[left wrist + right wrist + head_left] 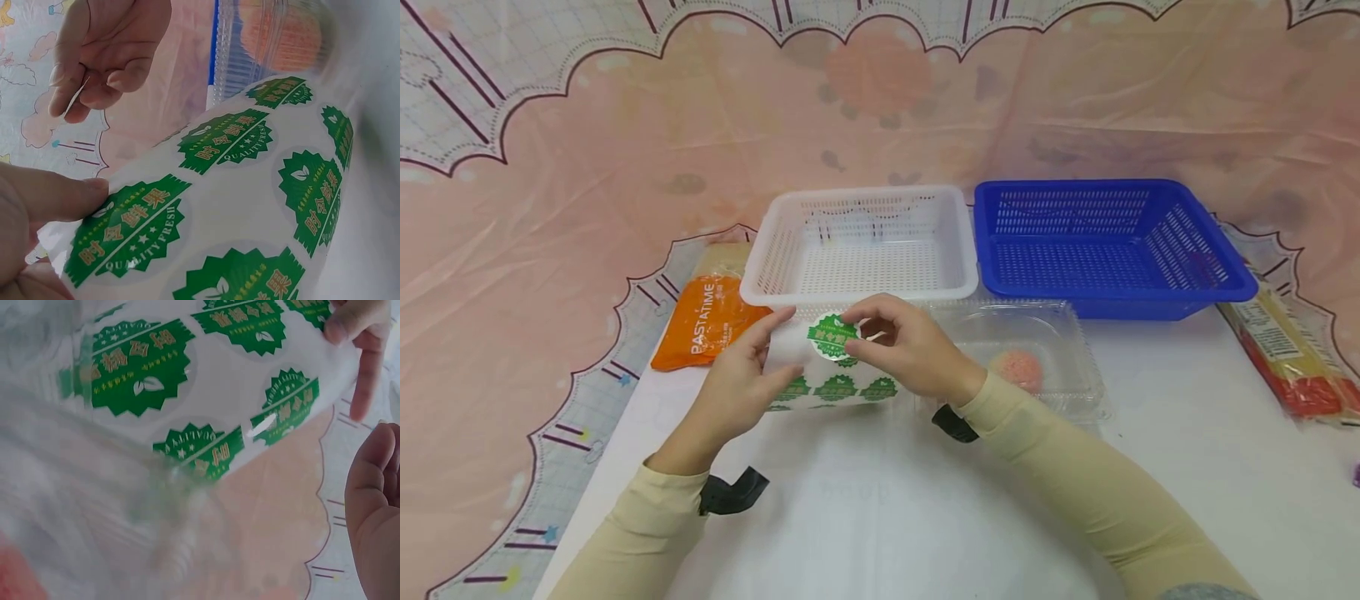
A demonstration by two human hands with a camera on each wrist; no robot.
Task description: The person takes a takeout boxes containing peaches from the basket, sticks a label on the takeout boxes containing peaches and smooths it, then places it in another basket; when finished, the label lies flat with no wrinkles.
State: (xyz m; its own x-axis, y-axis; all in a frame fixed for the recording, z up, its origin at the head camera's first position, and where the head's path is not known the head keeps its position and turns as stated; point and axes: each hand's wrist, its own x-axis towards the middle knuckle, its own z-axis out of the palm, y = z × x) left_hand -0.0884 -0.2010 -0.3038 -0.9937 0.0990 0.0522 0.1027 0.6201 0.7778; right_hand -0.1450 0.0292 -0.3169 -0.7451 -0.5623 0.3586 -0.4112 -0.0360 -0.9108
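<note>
My left hand (pixel 772 350) holds the left end of a curled white sticker sheet (pixel 835 388) printed with round green labels. Its thumb (pixel 59 199) presses on the sheet (pixel 237 206) beside a label. Just above the sheet, my right hand (pixel 851 333) pinches one green sticker (pixel 831 336) between thumb and fingers. In the left wrist view the same hand (pixel 94 94) holds that sticker edge-on. To the right lies a clear plastic clamshell box (pixel 1060 350) with a round pink-orange item (pixel 1018 369) inside, next to my right wrist.
A white basket (pixel 861 292) and a blue basket (pixel 1112 292) stand side by side behind the hands. An orange pasta bag (pixel 707 327) lies at the left, and a long spaghetti pack (pixel 1285 354) at the right. The table carries a white sheet over a pink patterned cloth.
</note>
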